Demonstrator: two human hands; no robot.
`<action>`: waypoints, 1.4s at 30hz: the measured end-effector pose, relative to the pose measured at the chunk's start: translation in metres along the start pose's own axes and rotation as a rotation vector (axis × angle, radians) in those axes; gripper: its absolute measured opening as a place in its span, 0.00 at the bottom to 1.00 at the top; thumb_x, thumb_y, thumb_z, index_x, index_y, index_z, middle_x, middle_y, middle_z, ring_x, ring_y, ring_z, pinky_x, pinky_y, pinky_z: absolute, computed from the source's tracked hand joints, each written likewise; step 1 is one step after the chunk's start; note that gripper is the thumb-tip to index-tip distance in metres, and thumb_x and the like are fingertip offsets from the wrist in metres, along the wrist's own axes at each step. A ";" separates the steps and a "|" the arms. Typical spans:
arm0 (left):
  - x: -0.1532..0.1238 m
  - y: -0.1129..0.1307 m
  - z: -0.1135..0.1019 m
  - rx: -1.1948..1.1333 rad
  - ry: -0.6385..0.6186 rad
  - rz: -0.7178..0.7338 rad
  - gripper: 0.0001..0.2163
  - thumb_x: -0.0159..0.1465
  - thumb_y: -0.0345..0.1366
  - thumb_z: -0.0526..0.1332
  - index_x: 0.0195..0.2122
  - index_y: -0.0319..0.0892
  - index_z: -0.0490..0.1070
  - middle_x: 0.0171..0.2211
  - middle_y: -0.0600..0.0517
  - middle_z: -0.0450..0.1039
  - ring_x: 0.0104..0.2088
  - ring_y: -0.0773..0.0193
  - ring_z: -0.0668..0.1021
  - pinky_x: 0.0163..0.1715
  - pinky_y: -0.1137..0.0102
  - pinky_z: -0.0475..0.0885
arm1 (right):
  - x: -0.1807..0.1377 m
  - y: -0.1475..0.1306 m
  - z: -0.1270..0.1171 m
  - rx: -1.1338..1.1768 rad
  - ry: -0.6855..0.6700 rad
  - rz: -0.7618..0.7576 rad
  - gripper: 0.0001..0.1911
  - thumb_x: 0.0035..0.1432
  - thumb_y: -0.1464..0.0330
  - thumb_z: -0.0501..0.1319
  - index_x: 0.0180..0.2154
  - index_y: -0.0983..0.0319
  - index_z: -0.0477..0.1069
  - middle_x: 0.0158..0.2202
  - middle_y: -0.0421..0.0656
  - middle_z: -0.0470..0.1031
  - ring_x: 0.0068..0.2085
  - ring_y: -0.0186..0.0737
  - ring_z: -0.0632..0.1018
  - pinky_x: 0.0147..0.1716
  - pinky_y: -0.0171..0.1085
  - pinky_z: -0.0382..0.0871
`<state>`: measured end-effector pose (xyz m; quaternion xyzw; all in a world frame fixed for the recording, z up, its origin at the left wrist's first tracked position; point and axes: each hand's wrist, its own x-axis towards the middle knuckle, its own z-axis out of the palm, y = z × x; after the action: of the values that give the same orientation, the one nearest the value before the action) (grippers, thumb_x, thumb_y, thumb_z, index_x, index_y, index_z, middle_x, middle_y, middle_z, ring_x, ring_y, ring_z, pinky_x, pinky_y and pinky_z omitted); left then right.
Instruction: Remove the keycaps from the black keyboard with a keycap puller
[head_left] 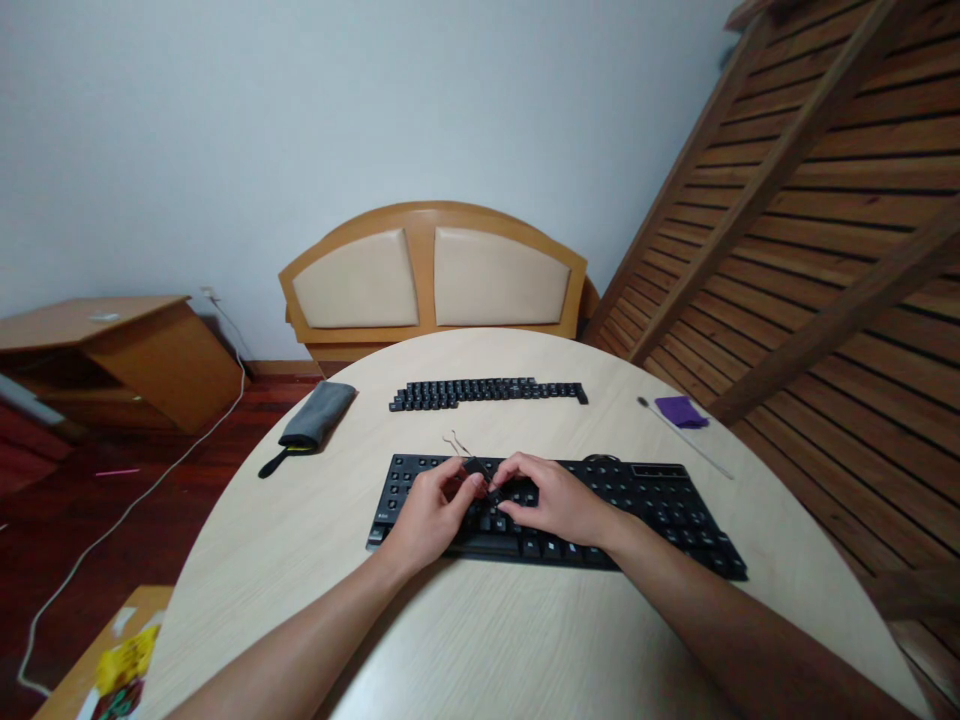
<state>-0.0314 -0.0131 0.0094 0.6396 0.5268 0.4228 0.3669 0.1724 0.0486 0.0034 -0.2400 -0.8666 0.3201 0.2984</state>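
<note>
A black keyboard (645,510) lies on the round table, with bare switch positions showing along its left and upper part and keycaps along its front row. Over its left half, my left hand (431,510) is closed on a keycap puller (474,466), whose black handle sits between the fingers and whose thin wire prongs point away from me. My right hand (551,498) meets it there, thumb and index finger curled around a small dark piece at the puller's near end. The fingers partly hide that piece, so its kind is unclear.
Loose black keycaps (487,392) stand in rows beyond the keyboard. A grey pouch (321,415) lies at left; a purple cloth (681,412) and a thin brush-like stick (690,440) lie at right. A headboard (433,270) and slatted wood panel (810,220) border the table (450,640).
</note>
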 end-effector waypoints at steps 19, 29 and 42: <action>0.000 0.001 0.004 0.119 0.092 0.028 0.12 0.69 0.41 0.55 0.30 0.42 0.69 0.27 0.52 0.76 0.28 0.62 0.75 0.32 0.70 0.67 | 0.000 -0.007 -0.001 -0.162 -0.040 -0.118 0.06 0.65 0.68 0.60 0.45 0.58 0.73 0.43 0.42 0.79 0.46 0.40 0.76 0.48 0.41 0.70; 0.000 -0.003 0.002 0.113 0.078 0.044 0.12 0.69 0.43 0.55 0.32 0.42 0.67 0.27 0.52 0.75 0.30 0.61 0.76 0.33 0.70 0.68 | 0.001 -0.011 -0.002 -0.219 -0.042 -0.170 0.08 0.66 0.67 0.59 0.46 0.58 0.74 0.43 0.43 0.79 0.46 0.41 0.76 0.48 0.42 0.70; -0.001 -0.005 0.005 0.194 0.145 0.063 0.10 0.68 0.40 0.57 0.34 0.42 0.73 0.33 0.49 0.79 0.35 0.57 0.78 0.38 0.68 0.68 | 0.000 -0.001 0.001 -0.084 0.095 -0.010 0.07 0.65 0.66 0.61 0.44 0.59 0.73 0.42 0.44 0.77 0.45 0.40 0.77 0.47 0.40 0.71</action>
<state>-0.0282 -0.0133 0.0025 0.6559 0.5701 0.4263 0.2510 0.1716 0.0479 0.0033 -0.2631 -0.8653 0.2699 0.3305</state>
